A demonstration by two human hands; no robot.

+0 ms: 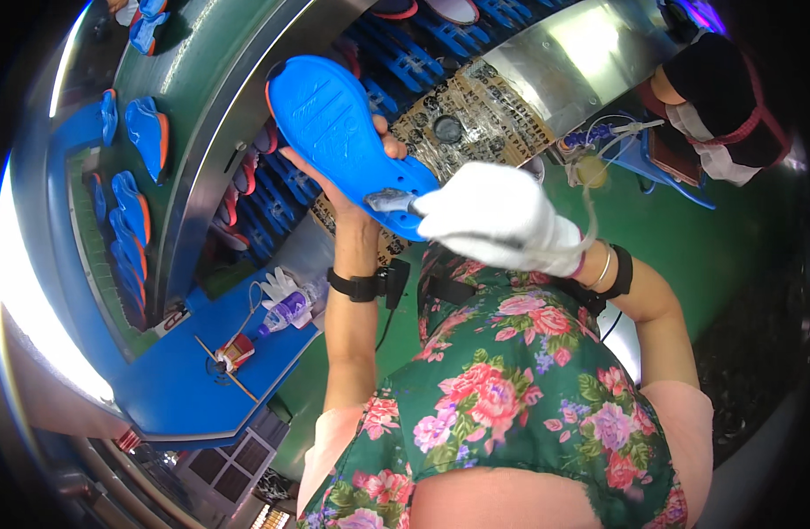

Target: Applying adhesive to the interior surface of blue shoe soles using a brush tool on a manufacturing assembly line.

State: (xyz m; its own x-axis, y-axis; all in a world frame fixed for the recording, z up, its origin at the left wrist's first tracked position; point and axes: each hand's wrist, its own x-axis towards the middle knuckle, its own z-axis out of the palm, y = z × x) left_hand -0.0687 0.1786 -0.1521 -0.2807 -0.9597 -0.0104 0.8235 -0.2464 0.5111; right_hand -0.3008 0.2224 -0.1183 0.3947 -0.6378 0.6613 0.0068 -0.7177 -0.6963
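A blue shoe sole (330, 115) with an orange strip at one edge is held up by my bare left hand (343, 201). The fingers curl around its far edge while the thumb side supports the near one. My right hand (493, 216), in a white knit glove, is closed on a brush (393, 201). Dark, wet-looking bristles touch the sole's narrower end, beside small holes. The glove hides most of the brush handle. Faint raised lines show on the wide part of the sole.
On the left, several blue-orange soles (147, 137) lie on a green conveyor belt (202, 53). Racks of blue holders (405, 57) stand behind. A blue table (171, 388) bears a purple-labelled bottle (288, 310) and a small red pot (236, 351). Another person (709, 97) is at upper right.
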